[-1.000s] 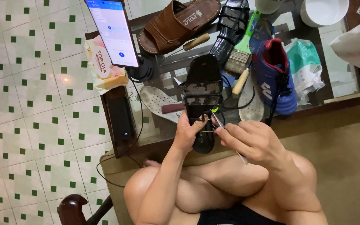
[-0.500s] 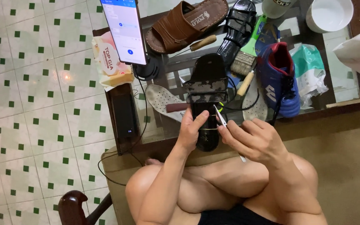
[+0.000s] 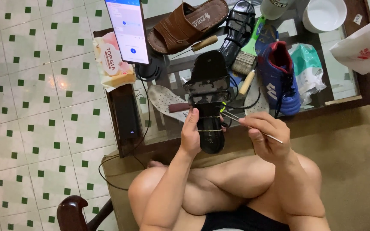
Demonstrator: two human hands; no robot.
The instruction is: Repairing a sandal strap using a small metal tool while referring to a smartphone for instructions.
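Note:
My left hand [image 3: 190, 130] grips a black sandal [image 3: 208, 85] turned sole-up over the front edge of a glass-topped table [image 3: 343, 87]. Pale thread is wound across the sandal's lower part. My right hand [image 3: 267, 136] pinches a thin metal needle-like tool [image 3: 253, 127] whose tip points left at the sandal's edge. A small wooden-handled tool [image 3: 180, 107] lies just left of the sandal, beside a white insole [image 3: 163, 99].
On the table are a brown sandal [image 3: 185, 23], a phone on a stand [image 3: 127, 30], a brush [image 3: 248, 53], a blue shoe [image 3: 281, 79], a white bowl [image 3: 324, 15], a black power bank [image 3: 127, 115] and a tissue pack [image 3: 110, 62]. Tiled floor lies left.
The view has shifted slightly. My right hand has drawn a little to the right, away from the sandal, with the thin tool. My left hand keeps its hold.

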